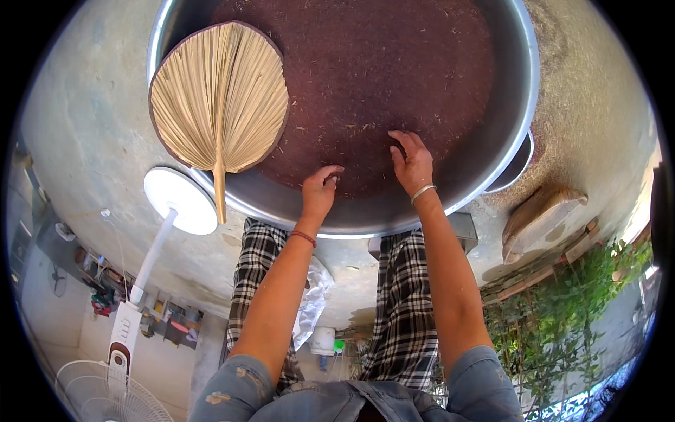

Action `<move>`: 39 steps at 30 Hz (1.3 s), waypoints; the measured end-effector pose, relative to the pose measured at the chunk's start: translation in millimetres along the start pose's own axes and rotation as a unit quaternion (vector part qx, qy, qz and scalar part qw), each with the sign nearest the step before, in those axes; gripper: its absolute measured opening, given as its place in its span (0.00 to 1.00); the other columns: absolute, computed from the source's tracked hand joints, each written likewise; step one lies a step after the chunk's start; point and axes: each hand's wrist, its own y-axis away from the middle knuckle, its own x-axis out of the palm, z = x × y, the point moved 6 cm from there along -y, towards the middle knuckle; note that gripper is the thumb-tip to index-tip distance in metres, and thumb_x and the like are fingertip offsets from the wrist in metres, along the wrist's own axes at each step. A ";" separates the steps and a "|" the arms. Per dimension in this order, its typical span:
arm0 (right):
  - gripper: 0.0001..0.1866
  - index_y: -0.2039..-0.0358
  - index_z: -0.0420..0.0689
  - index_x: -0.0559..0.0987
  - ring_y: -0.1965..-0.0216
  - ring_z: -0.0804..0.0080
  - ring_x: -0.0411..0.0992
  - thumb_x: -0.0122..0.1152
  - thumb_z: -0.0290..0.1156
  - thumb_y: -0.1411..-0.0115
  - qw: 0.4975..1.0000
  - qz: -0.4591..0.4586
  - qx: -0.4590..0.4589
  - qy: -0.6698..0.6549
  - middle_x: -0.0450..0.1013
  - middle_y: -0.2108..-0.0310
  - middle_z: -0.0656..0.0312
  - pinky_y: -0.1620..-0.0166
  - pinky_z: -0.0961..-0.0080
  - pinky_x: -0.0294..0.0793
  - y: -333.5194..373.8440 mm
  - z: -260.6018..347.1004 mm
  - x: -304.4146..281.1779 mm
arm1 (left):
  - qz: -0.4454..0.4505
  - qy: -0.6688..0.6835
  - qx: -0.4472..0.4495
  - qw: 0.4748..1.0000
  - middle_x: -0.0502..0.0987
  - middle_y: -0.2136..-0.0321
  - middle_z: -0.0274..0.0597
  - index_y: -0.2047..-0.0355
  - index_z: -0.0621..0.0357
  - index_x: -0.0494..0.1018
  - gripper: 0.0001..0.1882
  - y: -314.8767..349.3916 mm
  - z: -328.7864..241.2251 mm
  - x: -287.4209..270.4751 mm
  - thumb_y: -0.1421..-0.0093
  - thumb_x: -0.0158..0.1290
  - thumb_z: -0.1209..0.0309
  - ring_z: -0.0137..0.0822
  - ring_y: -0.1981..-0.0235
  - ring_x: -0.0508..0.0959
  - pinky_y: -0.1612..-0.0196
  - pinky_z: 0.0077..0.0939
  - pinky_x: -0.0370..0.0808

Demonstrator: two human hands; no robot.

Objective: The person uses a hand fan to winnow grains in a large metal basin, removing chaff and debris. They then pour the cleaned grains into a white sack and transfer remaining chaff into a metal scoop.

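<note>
A wide metal basin holds a broad layer of fine reddish-brown grains, flecked with pale bits of straw or husk. My left hand is over the near part of the grains, fingers bent and thumb a little apart, with nothing visible in it. To its right, my right hand reaches slightly farther in, thumb spread from loosely curled fingers, and no object shows in it. Whether the fingertips touch the grains is hard to tell. A round palm-leaf fan rests across the basin's left rim, its handle pointing toward me.
A white standing fan with a round base is at the left. Right of the basin's loop handle lies a brown slab-like piece. Low bricks edge green plants. Behind my legs are a plastic bag and white bucket.
</note>
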 end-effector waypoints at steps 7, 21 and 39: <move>0.11 0.65 0.47 0.75 0.57 0.55 0.66 0.58 0.30 0.51 0.978 0.171 0.051 0.104 0.67 0.57 0.58 0.55 0.60 0.68 46.0 -14.3 37.8 | -0.025 -0.105 0.001 0.994 0.73 0.58 0.42 0.64 0.59 0.75 0.09 36.0 9.9 33.0 0.47 0.52 0.77 0.33 0.62 0.76 0.57 0.23 0.72; 0.06 0.75 0.40 0.76 0.70 0.54 0.70 0.57 0.30 0.50 0.988 -0.057 0.144 0.001 0.72 0.72 0.51 0.64 0.63 0.70 57.0 -70.2 35.8 | -0.119 0.374 -0.308 0.867 0.72 0.59 0.38 0.55 0.58 0.70 0.16 15.9 45.8 145.3 0.38 0.45 0.61 0.33 0.58 0.70 0.52 0.32 0.67; 0.18 0.79 0.42 0.67 0.70 0.71 0.63 0.42 0.38 0.35 0.527 -0.289 0.229 -0.766 0.67 0.73 0.60 0.58 0.73 0.65 103.5 -85.0 -133.0 | -0.017 0.479 -0.121 0.869 0.72 0.70 0.37 0.74 0.61 0.70 0.13 73.3 -153.8 253.0 0.38 0.46 0.65 0.29 0.66 0.70 0.58 0.24 0.68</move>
